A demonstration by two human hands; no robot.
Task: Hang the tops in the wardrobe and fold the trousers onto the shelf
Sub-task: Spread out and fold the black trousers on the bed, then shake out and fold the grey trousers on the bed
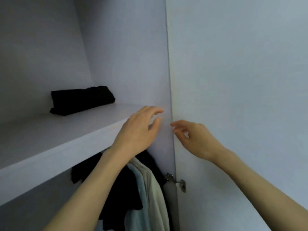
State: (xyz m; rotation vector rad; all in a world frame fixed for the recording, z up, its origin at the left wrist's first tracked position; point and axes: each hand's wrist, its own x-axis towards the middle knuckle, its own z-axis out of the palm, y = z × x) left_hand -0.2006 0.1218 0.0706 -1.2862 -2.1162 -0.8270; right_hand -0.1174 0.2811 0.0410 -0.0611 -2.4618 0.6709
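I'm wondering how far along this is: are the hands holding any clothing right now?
No. The left hand and right hand are both bare, while the folded black trousers lie apart on the shelf.

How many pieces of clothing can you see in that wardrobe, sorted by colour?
Black: 2, the folded black garment on the shelf and a hanging black top.
Light blue: 1, a hanging light blue top.
Pale cream: 1, a hanging pale cream top.
Total: 4, though more may hang hidden behind these.
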